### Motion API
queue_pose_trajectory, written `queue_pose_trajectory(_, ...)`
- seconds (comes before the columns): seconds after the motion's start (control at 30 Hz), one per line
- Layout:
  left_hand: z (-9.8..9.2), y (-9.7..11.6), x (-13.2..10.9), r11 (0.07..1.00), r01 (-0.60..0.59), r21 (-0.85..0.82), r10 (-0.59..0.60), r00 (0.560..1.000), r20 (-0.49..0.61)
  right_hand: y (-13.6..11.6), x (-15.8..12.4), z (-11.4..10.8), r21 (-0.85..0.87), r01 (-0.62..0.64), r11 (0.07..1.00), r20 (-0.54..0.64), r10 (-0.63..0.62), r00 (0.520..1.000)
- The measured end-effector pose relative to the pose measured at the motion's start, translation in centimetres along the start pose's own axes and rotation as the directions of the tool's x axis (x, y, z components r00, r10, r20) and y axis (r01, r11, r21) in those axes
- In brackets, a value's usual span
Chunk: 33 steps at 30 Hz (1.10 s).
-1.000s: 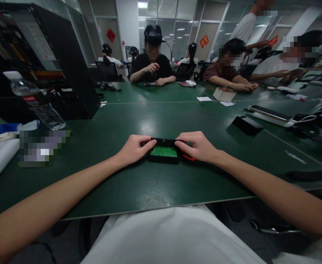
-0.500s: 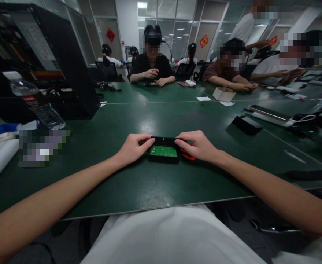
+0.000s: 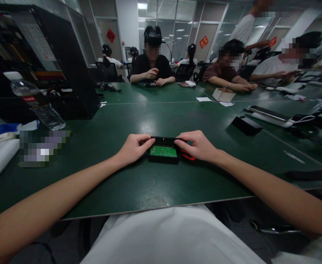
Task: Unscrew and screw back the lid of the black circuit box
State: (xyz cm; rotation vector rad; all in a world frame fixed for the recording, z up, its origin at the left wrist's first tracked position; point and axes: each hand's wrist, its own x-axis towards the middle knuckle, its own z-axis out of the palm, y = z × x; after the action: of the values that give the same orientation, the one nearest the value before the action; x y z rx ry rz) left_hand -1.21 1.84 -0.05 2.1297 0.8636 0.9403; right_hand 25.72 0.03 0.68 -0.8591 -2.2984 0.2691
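Note:
A small black plastic case [image 3: 164,160] lies on the green table in front of me, its open side facing up. Inside it shows a green circuit board [image 3: 163,151]. My left hand [image 3: 134,148] pinches the far left corner of the case between thumb and fingers. At the far right corner my right hand [image 3: 197,146] grips in the same way, thumb on the near face of the raised back wall. A red-orange object [image 3: 188,156], perhaps a tool handle, lies just right of the case, partly under my right hand. The fingertips behind the wall are hidden.
To the left stand an open computer case [image 3: 67,62] and a tilted-looking water bottle [image 3: 37,101]. On the right lie a black box [image 3: 247,125], a power bank or phone [image 3: 270,114] and cables. A small carton [image 3: 223,94] sits farther back. Several people sit around the table [image 3: 117,190].

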Motion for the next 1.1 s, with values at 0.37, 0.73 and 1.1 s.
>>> queue_pose_trajectory(0.37, 0.0, 0.03, -0.07, 0.999, -0.016, 0.03, 0.016, 1.0, -0.021, 0.21, -0.02, -0.04, 0.0, 0.022, 1.0, 0.0, -0.022, 1.0)
queue_pose_trajectory(0.73, 0.03, 0.07, -0.11, 1.0, -0.012, 0.0, 0.012, 1.0, -0.016, 0.24, -0.05, -0.17, 0.003, 0.04, 0.999, 0.008, -0.04, 0.999)
queue_pose_trajectory(1.1, -0.07, 0.14, -0.01, 1.0, 0.01, 0.008, -0.01, 1.0, 0.004, 0.42, -0.04, -0.24, -0.016, 0.04, 0.999, 0.022, -0.04, 0.999)
